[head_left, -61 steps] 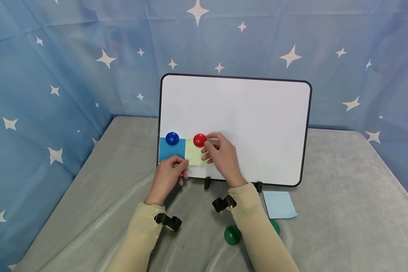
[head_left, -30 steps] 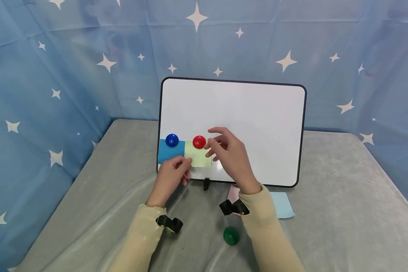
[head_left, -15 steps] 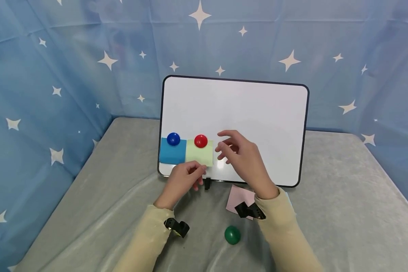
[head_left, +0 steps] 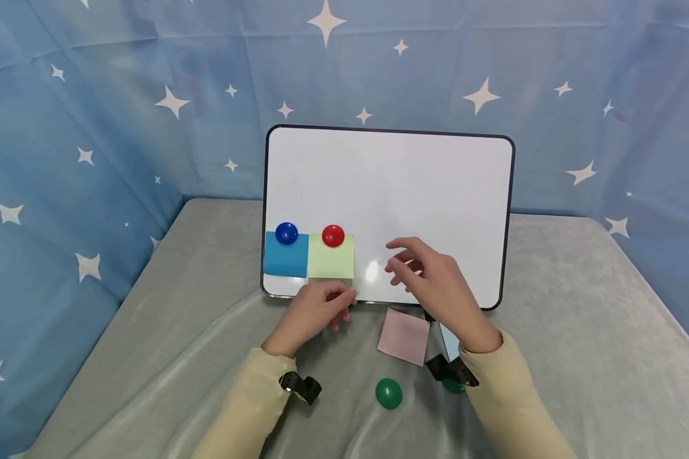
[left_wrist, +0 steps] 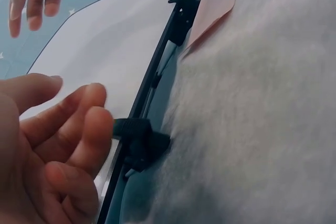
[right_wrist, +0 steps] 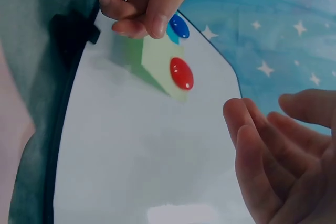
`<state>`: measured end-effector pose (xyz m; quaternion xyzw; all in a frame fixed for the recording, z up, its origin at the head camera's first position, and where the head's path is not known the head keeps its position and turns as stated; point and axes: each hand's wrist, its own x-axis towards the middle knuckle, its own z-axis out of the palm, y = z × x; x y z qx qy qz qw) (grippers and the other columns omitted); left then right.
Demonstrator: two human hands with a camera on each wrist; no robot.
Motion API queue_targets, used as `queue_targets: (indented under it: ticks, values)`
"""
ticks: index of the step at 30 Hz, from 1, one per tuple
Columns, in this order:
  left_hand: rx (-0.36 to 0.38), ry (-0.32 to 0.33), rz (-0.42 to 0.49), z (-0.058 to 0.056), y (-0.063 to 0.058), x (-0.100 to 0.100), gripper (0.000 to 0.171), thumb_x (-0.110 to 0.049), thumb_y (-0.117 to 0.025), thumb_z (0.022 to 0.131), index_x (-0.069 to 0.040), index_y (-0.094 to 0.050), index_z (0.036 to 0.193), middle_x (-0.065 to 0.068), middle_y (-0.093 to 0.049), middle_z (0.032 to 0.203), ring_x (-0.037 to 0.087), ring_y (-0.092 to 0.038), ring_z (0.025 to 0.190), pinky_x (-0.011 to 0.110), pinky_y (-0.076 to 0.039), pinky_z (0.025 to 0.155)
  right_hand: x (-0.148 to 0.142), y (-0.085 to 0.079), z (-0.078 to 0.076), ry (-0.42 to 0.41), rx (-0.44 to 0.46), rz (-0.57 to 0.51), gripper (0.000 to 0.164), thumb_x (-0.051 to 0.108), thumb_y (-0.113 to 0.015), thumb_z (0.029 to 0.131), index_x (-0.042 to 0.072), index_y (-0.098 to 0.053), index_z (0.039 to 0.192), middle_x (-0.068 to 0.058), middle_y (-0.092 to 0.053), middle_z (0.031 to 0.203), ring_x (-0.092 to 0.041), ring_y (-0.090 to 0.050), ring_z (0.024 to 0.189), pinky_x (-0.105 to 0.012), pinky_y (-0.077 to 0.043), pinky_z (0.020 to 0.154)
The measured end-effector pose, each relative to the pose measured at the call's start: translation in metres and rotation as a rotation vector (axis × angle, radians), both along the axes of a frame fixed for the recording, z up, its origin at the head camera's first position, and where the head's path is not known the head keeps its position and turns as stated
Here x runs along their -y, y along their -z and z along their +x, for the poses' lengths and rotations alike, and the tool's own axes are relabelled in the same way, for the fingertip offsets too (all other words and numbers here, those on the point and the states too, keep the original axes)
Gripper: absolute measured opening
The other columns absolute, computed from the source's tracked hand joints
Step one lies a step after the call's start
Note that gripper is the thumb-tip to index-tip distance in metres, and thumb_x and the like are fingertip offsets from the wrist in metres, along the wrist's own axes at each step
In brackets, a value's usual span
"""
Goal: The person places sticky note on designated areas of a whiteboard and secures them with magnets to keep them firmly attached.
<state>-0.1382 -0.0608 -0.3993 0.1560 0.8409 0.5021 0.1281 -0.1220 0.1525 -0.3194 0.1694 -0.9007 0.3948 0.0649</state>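
My left hand [head_left: 317, 311] hovers at the lower edge of the whiteboard [head_left: 430, 191], fingers loosely bent around nothing. In front of the board's right half is my right hand [head_left: 436, 277], its fingers spread and holding nothing. Two paper notes sit side by side at the board's lower left: a blue note [head_left: 286, 258] under a round blue magnet [head_left: 286, 233], and a yellow-green note [head_left: 331, 261] under a round red magnet [head_left: 333, 236]. In the right wrist view the lower part of the yellow-green note [right_wrist: 157, 64] stands off the board.
On the grey cloth [head_left: 585, 331] lie a pink note [head_left: 404, 336] and a light blue note [head_left: 449, 343], the latter partly behind the right wrist. A green magnet [head_left: 388, 393] lies nearer, with another green magnet [head_left: 453, 386] mostly hidden. Black clips [left_wrist: 139, 142] support the board.
My right hand has let go of the red magnet and moved right and down. The left hand has left the notes, shifting right and lower. Both notes stay on the board.
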Motion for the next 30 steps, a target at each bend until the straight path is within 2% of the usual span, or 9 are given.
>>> queue_targets:
  ticks: [8,13,18,24,30]
  values:
    - [0.043,0.076,-0.039,0.007,0.001,-0.011,0.025,-0.038,-0.053,0.088,-0.016,-0.064,0.084,0.003,-0.06,0.068,0.017,-0.056,0.051,0.031,-0.046,0.057,-0.015,0.008,0.009,-0.045,-0.02,0.11,0.027,0.032,-0.053,0.089,0.026,-0.052,0.116,0.011,-0.061,0.087,-0.003,-0.059,0.07,-0.026,-0.047,0.06]
    - [0.054,0.099,-0.065,0.011,0.005,-0.018,0.024,-0.035,-0.053,0.089,-0.015,-0.064,0.08,0.002,-0.059,0.065,0.017,-0.055,0.046,0.03,-0.046,0.055,-0.024,0.01,0.014,-0.087,-0.016,0.236,0.029,0.031,-0.054,0.089,0.024,-0.053,0.117,0.012,-0.06,0.088,-0.003,-0.058,0.078,-0.025,-0.048,0.065]
    - [0.039,0.118,-0.115,0.015,0.01,-0.024,0.021,-0.035,-0.053,0.089,-0.017,-0.063,0.083,0.0,-0.058,0.063,0.015,-0.054,0.045,0.028,-0.044,0.053,-0.032,0.013,0.021,-0.161,0.07,0.313,0.028,0.029,-0.055,0.089,0.022,-0.055,0.116,0.016,-0.06,0.085,0.0,-0.057,0.077,-0.023,-0.047,0.065]
    - [0.1,0.111,-0.115,0.019,0.013,-0.031,0.021,-0.037,-0.055,0.087,-0.02,-0.059,0.1,0.0,-0.058,0.065,0.017,-0.055,0.048,0.03,-0.046,0.046,-0.041,0.021,0.029,-0.224,0.122,0.387,0.025,0.03,-0.055,0.089,0.02,-0.057,0.111,0.017,-0.058,0.083,0.002,-0.053,0.074,-0.022,-0.045,0.063]
    - [0.099,0.116,-0.144,0.021,0.015,-0.034,0.021,-0.038,-0.055,0.087,-0.022,-0.059,0.099,-0.001,-0.058,0.064,0.016,-0.054,0.048,0.03,-0.046,0.046,-0.044,0.021,0.031,-0.258,0.201,0.42,0.026,0.034,-0.055,0.088,0.024,-0.057,0.111,0.02,-0.055,0.086,0.002,-0.052,0.076,-0.022,-0.044,0.063]
